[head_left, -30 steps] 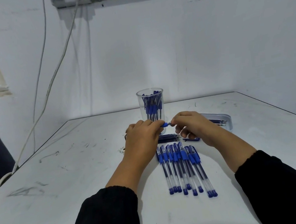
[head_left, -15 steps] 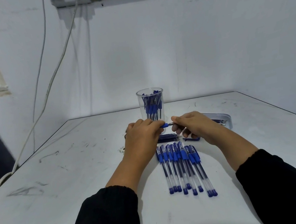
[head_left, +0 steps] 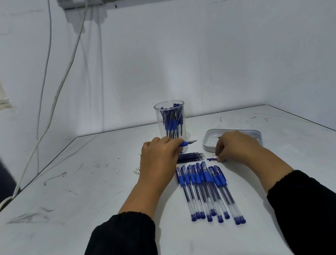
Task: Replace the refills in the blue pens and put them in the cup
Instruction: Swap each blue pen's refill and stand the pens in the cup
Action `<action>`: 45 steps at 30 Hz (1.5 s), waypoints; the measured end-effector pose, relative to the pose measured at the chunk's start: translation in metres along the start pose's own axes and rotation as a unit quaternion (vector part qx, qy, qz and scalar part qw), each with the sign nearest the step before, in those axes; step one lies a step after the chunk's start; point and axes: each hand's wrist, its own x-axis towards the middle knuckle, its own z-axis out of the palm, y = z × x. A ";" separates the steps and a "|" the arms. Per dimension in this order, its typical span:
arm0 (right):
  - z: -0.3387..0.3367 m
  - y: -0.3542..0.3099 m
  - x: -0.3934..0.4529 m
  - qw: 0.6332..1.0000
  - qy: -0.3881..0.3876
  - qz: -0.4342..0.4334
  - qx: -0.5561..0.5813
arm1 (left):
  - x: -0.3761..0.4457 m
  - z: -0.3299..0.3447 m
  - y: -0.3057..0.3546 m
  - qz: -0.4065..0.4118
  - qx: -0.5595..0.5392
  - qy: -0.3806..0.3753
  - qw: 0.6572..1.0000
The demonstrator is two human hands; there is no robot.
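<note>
The pen [head_left: 187,143] being worked on lies in the left hand [head_left: 160,156], whose fingers curl round its barrel so that only the blue grip and the bare metal tip stick out to the right, just in front of the foot of the cup [head_left: 171,122]. The cup is clear plastic, stands upright near the middle of the table toward the back, and holds a bunch of blue pens standing on end. The two hands are apart: the right hand [head_left: 235,146] is off to the right, knuckles up, its fingertips curled down onto a small dark blue piece [head_left: 212,159] lying on the table; whether it pinches the piece or only touches it I cannot tell. Just behind that hand sits a shallow white tray [head_left: 209,141], partly hidden by it. Between the hands, a small bundle of dark refills [head_left: 191,157] lies flat, pointing right. Nearer the person, a row of capped pens [head_left: 207,190] lies side by side, blue caps away from the person and blue end plugs toward them, fanning slightly to the right. Both forearms come out of black sleeves [head_left: 118,247]. The table [head_left: 66,205] is white and scuffed, with grey smears and scratches on its left half and a few dark marks near the far right corner. It sits in a corner of plain white walls; a white cable [head_left: 64,76] hangs from a socket high on the wall and runs down past the table's left edge, and a conduit runs along the top of the back wall.
</note>
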 end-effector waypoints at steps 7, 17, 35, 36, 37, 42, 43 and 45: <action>-0.009 -0.013 -0.007 0.985 0.113 -0.083 0.100 | 0.000 0.002 0.000 -0.019 0.005 -0.011 1.000; -0.009 -0.020 -0.010 0.972 0.154 -0.147 0.098 | 0.001 0.002 0.002 -0.029 0.013 -0.034 0.999; 0.000 -0.029 -0.008 0.944 0.095 -0.155 0.274 | 0.002 -0.002 0.007 -0.040 0.027 -0.025 0.999; 0.000 -0.029 -0.008 0.943 0.097 -0.155 0.280 | 0.003 -0.002 0.007 -0.044 0.027 -0.028 0.998; 0.000 -0.030 -0.008 0.942 0.097 -0.155 0.283 | 0.004 -0.002 0.008 -0.047 0.029 -0.032 0.998; -0.001 -0.029 -0.007 0.939 0.107 -0.157 0.287 | 0.006 -0.005 0.013 -0.053 0.024 -0.040 0.998; -0.001 -0.029 -0.007 0.938 0.110 -0.159 0.287 | 0.006 -0.007 0.013 -0.057 0.022 -0.044 0.997; 0.000 -0.029 -0.008 0.937 0.114 -0.167 0.285 | 0.007 -0.008 0.013 -0.057 0.026 -0.049 0.997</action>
